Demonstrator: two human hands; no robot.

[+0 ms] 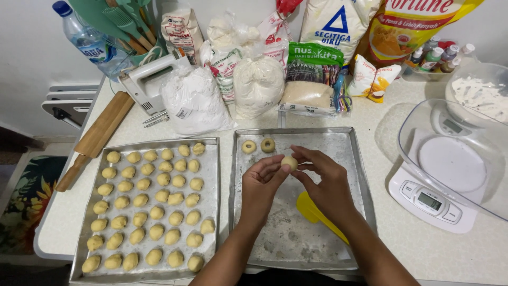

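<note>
At your far left a rolling pin (95, 139) lies slantwise along the counter edge, just beside the left tray (211, 159), which is filled with rows of dough balls (150, 205). Behind them stand a water bottle (87, 38), a hand mixer (151, 82) and a row of flour and sugar bags (254, 63) — all well apart from your hands.

Your left hand (260, 185) is over the right tray (352, 159), fingers curled up narrow around a small dough ball (289, 162), which it holds at the fingertips. Your right hand (324, 180) meets it from the other side, thumb and forefinger pinched on the same ball — so the ball sits between both hands, above the tray's floured middle.

Just beyond the ball, two ring-shaped pieces (258, 145) rest near the tray's far edge, side by side. Under your right wrist a yellow scraper (312, 212) lies on the tray, partly hidden by your forearm.

To your right stands a white scale (431, 201) with a clear bowl (476, 175) on it, and behind that another bowl with white flour (479, 92).
</note>
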